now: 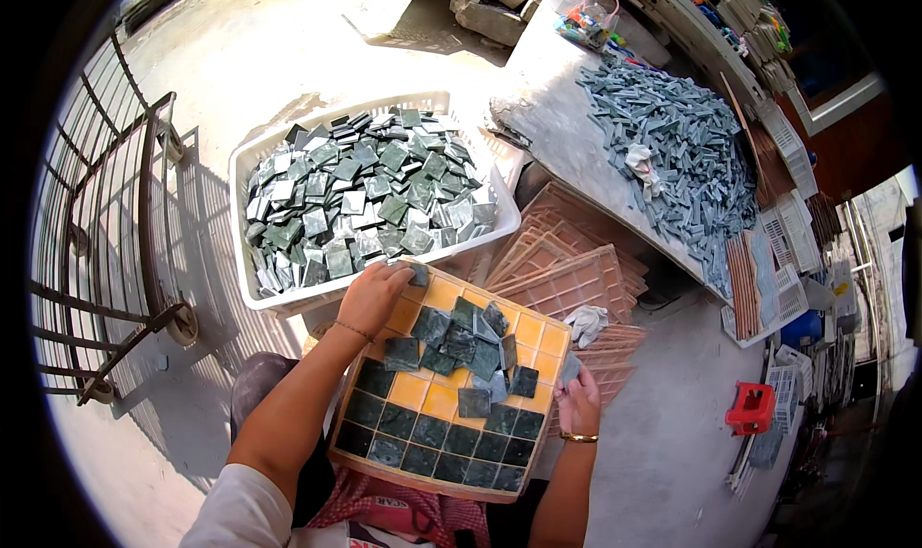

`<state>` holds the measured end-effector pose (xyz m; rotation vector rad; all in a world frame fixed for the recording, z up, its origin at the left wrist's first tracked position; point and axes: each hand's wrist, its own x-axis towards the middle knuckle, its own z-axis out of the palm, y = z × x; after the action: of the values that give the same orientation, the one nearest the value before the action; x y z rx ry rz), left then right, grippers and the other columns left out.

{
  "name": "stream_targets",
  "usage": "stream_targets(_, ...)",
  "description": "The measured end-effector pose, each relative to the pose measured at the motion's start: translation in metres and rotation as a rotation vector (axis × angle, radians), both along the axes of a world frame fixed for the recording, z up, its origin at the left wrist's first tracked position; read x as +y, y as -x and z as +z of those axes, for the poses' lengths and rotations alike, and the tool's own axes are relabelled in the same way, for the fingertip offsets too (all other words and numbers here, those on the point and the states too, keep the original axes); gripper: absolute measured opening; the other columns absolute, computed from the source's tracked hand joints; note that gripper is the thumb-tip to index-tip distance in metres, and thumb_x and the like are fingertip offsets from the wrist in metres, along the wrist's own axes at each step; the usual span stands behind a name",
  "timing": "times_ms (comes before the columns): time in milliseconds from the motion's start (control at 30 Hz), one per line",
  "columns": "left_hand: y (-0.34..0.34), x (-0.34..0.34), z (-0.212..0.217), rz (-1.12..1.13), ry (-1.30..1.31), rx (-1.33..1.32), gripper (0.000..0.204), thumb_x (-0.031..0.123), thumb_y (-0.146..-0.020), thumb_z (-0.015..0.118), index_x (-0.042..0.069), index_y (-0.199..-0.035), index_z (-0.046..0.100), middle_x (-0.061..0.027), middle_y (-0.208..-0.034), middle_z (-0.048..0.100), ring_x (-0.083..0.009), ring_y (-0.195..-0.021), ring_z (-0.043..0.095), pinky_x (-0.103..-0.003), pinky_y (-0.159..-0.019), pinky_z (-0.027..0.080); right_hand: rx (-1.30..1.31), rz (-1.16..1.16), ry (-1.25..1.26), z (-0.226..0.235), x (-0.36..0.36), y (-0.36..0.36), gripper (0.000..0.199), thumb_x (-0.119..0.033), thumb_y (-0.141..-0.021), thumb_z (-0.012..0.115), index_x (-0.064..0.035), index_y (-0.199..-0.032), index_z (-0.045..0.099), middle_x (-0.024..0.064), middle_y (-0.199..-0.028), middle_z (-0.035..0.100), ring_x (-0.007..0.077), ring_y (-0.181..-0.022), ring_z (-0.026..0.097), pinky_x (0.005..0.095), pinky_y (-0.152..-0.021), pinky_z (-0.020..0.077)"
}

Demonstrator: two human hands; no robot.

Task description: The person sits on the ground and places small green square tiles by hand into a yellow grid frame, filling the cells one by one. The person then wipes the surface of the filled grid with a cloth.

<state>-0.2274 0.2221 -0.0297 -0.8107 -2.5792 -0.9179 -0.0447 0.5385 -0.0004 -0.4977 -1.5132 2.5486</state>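
Note:
A yellow-orange grid tray (413, 396) lies tilted across my lap. Square dark green stone tiles (421, 460) fill the compartments of its near rows, and a loose heap of tiles (459, 341) covers part of its middle. At the tray's far left corner, my left hand (373, 300) is closed with its fingertips on a dark green tile (419, 274). By the right edge, my right hand (579, 406) pinches a grey-green tile (570, 367) between thumb and fingers. Many far compartments show bare yellow.
Beyond the tray stands a white plastic basket (240, 223) heaped with green tiles. Brownish grid trays (567, 281) are stacked to the right, a white cloth (587, 323) on them. A slab table (552, 116) bears piled stone strips (672, 154). A wheeled metal rack (149, 212) stands left, a red stool (749, 409) right.

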Motion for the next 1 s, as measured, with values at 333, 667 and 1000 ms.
stream_targets(333,0.017,0.001,0.011,0.089,-0.207,-0.270,0.016,0.005,-0.078,0.054,0.006,-0.093,0.060,-0.0133,-0.076,0.056,-0.0310,-0.073,0.054,-0.035,-0.068,0.044,0.012,-0.004,0.023,-0.002,0.010,0.004,0.049,-0.005,-0.080,0.056,0.0056,-0.124,0.037,0.0072,-0.101,0.052,0.0116,-0.078,0.051,0.0236,-0.069,0.0430)
stream_targets(667,0.028,-0.028,0.020,0.291,-1.106,-0.981,0.024,0.005,-0.082,0.051,0.001,-0.104,0.060,0.0020,-0.071,0.053,-0.0051,-0.057,0.046,-0.019,-0.053,0.041,0.108,0.381,-1.104,0.040,-0.079,0.097,0.056,-0.001,-0.063,0.070,-0.0002,-0.114,0.048,0.0073,-0.104,0.046,0.0123,-0.076,0.050,0.0239,-0.068,0.0454)
stream_targets(1000,0.033,-0.054,0.046,0.295,-1.343,-0.954,0.025,0.007,-0.084,0.051,-0.001,-0.107,0.055,0.0027,-0.073,0.052,-0.0053,-0.060,0.046,-0.018,-0.054,0.040,0.091,0.597,-1.434,0.014,-0.156,0.183,0.052,-0.008,-0.061,0.071,-0.0039,-0.107,0.047,0.0155,-0.104,0.045,0.0344,-0.097,0.049,0.0387,-0.081,0.0436)
